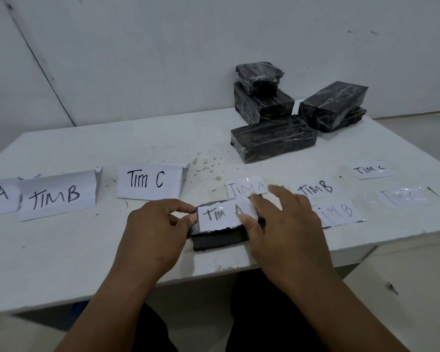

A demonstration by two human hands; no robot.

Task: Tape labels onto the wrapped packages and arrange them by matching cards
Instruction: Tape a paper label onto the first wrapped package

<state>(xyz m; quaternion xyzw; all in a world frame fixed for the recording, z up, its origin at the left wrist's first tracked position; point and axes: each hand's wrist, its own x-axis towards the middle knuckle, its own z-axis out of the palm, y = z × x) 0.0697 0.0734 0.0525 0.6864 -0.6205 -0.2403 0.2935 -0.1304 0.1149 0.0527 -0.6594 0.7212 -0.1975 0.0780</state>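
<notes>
A small black wrapped package (217,237) lies near the table's front edge with a white "Tim A" label (220,214) on its top. My left hand (155,232) pinches the label's left end and the package's left side. My right hand (285,229) rests flat over the right end, thumb pressing on the label, fingers spread. Three folded cards stand in a row at the left: an "A" card (0,196), "TIM B" (57,196) and "Tim C" (149,180).
Loose labels lie to the right: "TIM A" (247,186), two "TIM B" (315,188) (341,210), "Tim C" (370,170) and one glare-blurred label (407,195). Several black wrapped packages (273,138) are stacked at the back right. The white table (61,250) stands against a wall.
</notes>
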